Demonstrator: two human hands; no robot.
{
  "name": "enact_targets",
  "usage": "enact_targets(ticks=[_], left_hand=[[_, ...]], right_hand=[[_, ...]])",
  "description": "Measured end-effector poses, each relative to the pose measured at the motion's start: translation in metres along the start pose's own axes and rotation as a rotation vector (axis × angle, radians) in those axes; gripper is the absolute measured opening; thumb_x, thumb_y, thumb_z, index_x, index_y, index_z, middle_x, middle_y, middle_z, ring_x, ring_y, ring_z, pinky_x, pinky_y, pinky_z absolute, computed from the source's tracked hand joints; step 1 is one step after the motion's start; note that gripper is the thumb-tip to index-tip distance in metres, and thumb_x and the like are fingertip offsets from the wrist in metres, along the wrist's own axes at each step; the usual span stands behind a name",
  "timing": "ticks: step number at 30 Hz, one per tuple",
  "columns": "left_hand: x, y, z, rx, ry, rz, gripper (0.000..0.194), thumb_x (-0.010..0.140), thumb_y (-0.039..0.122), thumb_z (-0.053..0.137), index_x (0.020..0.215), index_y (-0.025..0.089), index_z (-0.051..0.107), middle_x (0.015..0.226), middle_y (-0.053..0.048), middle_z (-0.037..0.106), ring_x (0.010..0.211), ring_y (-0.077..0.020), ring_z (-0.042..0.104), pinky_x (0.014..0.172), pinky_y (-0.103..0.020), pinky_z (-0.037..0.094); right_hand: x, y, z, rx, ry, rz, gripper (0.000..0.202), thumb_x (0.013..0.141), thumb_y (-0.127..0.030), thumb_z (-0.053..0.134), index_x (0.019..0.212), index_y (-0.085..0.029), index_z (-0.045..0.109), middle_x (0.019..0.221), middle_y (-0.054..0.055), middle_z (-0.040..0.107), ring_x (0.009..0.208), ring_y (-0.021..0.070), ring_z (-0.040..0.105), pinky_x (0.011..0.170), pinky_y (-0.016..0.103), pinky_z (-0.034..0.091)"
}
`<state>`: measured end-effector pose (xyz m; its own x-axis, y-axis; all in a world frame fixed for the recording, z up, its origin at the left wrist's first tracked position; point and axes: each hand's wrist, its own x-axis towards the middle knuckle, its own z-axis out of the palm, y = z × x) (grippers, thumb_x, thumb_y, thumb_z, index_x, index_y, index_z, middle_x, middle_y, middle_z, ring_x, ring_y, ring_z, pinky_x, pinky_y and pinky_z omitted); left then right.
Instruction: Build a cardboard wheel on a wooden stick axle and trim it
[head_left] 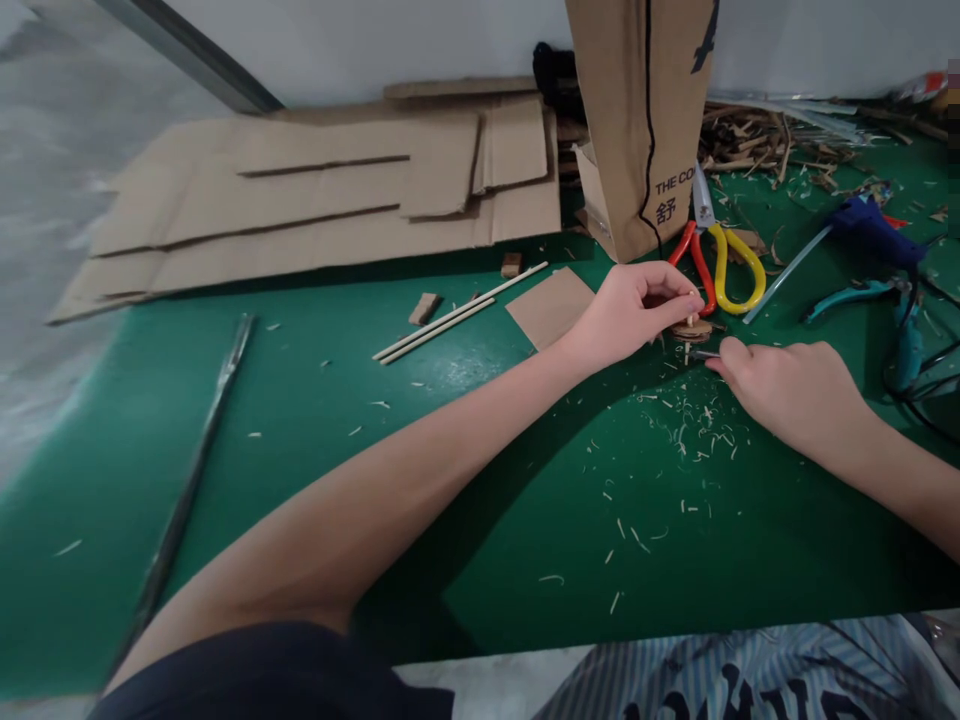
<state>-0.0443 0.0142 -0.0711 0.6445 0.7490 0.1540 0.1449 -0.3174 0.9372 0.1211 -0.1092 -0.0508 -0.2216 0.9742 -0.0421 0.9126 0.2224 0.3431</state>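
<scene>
My left hand (630, 312) pinches the upper end of a short wooden stick. Small round cardboard pieces (693, 332) sit around that stick just under my fingertips. Below them the stick's lower end (687, 356) pokes out. My right hand (795, 385) is closed around a small knife (703, 354), most of which the fingers hide; its blade meets the stick's lower end or lies right beside it. Thin pale shavings (701, 425) are scattered on the green table under both hands. Scissors (721, 270) with one red and one yellow handle lie just behind my left fingertips.
Flat cardboard sheets (300, 205) cover the back left. Two thin sticks (450, 325) and a cardboard square (551, 305) lie left of my hands. Behind stands a tall cardboard box (637, 120). At right are a blue glue gun (874, 230), teal pliers (907, 335) and dark cables.
</scene>
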Motion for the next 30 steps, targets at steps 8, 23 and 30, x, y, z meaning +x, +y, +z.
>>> enact_targets(ticks=[8,23,30], left_hand=[[0.000,0.002,0.000,-0.031,-0.005,0.009,0.011,0.088,0.019,0.061,0.080,0.013,0.066,0.076,-0.005,0.072,0.065,-0.0084,0.062,0.059,-0.020,0.049],[0.000,0.002,0.000,-0.050,-0.020,0.006,0.011,0.088,0.020,0.062,0.081,0.012,0.067,0.081,-0.006,0.074,0.067,-0.0086,0.064,0.061,-0.021,0.051],[0.000,-0.001,0.001,-0.044,-0.006,0.002,0.012,0.088,0.023,0.063,0.084,0.014,0.069,0.081,-0.007,0.075,0.069,-0.0099,0.065,0.060,-0.021,0.051]], right_hand=[[-0.001,-0.003,-0.012,0.007,-0.107,-0.052,0.046,0.106,-0.035,0.027,0.087,-0.014,0.064,0.051,0.007,0.061,0.045,0.0180,0.060,0.047,0.030,0.011],[-0.001,0.003,0.001,-0.008,0.052,0.003,0.050,0.105,-0.042,0.029,0.079,-0.017,0.063,0.054,0.005,0.063,0.044,0.0166,0.058,0.049,0.029,0.009],[0.000,0.000,-0.003,0.010,-0.012,0.016,0.052,0.106,-0.040,0.024,0.086,-0.016,0.065,0.056,0.007,0.064,0.046,0.0169,0.057,0.052,0.031,0.009]])
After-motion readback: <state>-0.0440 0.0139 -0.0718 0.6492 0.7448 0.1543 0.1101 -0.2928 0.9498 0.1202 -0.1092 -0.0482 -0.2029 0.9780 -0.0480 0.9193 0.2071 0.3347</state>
